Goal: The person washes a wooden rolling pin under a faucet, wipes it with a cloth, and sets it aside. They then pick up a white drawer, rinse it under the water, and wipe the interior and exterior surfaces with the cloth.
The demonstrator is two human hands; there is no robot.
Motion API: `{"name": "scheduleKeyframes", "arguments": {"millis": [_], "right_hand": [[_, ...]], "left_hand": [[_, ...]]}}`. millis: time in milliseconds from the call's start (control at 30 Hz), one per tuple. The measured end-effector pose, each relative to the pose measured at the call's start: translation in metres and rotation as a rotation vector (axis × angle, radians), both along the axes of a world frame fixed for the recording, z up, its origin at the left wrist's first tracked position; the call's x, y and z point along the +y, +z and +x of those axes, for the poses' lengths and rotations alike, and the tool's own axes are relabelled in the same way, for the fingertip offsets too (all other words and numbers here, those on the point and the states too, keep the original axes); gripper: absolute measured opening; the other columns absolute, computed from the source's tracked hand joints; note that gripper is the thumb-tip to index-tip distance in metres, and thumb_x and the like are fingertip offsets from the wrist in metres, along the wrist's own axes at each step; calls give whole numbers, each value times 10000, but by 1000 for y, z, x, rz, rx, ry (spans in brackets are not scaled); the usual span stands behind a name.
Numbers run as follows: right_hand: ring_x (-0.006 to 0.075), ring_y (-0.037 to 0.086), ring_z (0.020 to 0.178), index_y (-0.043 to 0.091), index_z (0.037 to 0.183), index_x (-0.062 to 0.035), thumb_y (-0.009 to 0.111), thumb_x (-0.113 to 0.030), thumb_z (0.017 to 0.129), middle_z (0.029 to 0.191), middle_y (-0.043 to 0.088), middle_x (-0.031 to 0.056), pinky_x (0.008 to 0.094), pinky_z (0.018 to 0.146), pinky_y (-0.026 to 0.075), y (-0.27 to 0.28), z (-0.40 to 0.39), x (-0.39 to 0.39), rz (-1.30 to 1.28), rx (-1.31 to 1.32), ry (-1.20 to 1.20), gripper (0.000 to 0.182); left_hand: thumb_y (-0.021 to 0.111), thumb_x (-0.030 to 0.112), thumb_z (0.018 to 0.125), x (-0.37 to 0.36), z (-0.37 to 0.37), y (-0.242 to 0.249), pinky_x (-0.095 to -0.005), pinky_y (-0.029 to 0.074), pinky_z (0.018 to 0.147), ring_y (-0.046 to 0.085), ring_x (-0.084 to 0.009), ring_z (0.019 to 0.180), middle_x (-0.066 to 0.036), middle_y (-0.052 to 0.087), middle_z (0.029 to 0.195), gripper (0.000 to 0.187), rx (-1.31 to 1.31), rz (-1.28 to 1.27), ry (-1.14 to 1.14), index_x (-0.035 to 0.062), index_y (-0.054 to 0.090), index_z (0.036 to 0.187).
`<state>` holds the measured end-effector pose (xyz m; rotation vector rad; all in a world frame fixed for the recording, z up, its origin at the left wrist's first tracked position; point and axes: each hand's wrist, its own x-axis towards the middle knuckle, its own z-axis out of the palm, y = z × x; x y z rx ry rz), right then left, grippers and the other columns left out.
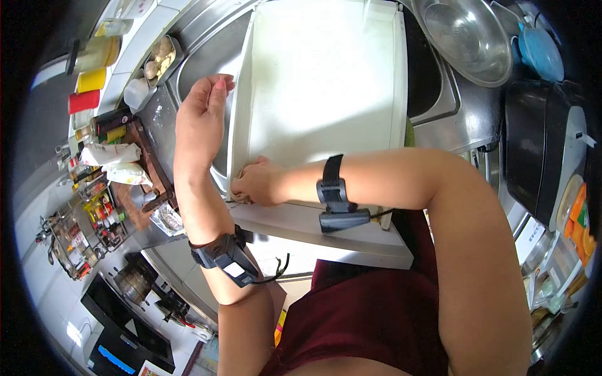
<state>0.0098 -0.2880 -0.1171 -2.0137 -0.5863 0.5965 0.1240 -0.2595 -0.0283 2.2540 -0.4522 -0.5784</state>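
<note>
A large white drawer (pixel 323 81) rests across the steel sink (pixel 210 59), its front panel toward my body. My right hand (pixel 258 182) reaches across to the drawer's near left corner, its fingers closed around a crumpled beige cloth (pixel 239 191) pressed against the corner. Beside the drawer's left wall is my left hand (pixel 204 116), raised, with its fingers curled and their tips near the top of that wall. Whether anything is between those fingertips is too small to tell. Both forearms wear black strapped devices.
A steel bowl (pixel 467 37) and a blue bowl (pixel 540 53) are at the upper right, above a black appliance (pixel 530 147). On the left stand a container of ginger or roots (pixel 164 59), jars (pixel 94 55), white bags (pixel 113 155) and a wooden board (pixel 135 203).
</note>
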Motion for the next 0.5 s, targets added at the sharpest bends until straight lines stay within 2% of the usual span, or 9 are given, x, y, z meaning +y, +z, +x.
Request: {"name": "scheduleKeyframes", "arguments": {"millis": [67, 267, 367, 400, 500], "right_hand": [[250, 538, 1032, 603, 941, -173, 528, -148, 810, 929, 622, 87, 417, 934, 311, -1, 0, -5, 39, -70, 54, 153], [185, 524, 939, 651, 830, -226, 559, -241, 790, 807, 636, 22, 359, 907, 320, -4, 12, -2, -300, -658, 381, 101], [186, 510, 976, 659, 838, -233, 563, -318, 796, 855, 630, -9, 360, 890, 333, 33, 31, -20, -480, -114, 207, 135], [213, 486, 1037, 653, 897, -217, 534, -368, 818, 958, 610, 8, 394, 895, 347, 18, 33, -25, -321, -131, 147, 207], [228, 468, 1080, 635, 960, -210, 528, -330, 830, 1053, 579, 8, 420, 896, 353, -3, 15, -23, -275, -227, 108, 206]], "left_hand": [[480, 205, 958, -1, 0, 0, -248, 409, 880, 550, -121, 936, -65, 626, 1000, 268, -2, -1, 1, -7, 589, 1080], [470, 197, 961, 2, -1, -2, -248, 413, 864, 543, -116, 914, -58, 630, 981, 263, -20, 28, -9, -6, 591, 1077], [463, 187, 963, 5, 0, -2, -247, 415, 862, 545, -117, 916, -57, 630, 978, 258, -47, 71, -8, -7, 591, 1074], [461, 185, 963, 5, 0, -2, -247, 414, 863, 545, -117, 917, -59, 629, 979, 258, -44, 63, -5, -9, 590, 1074], [471, 192, 948, 7, 5, -7, -264, 433, 840, 589, -148, 922, -97, 652, 966, 258, -67, 3, -12, -7, 597, 1053]]}}
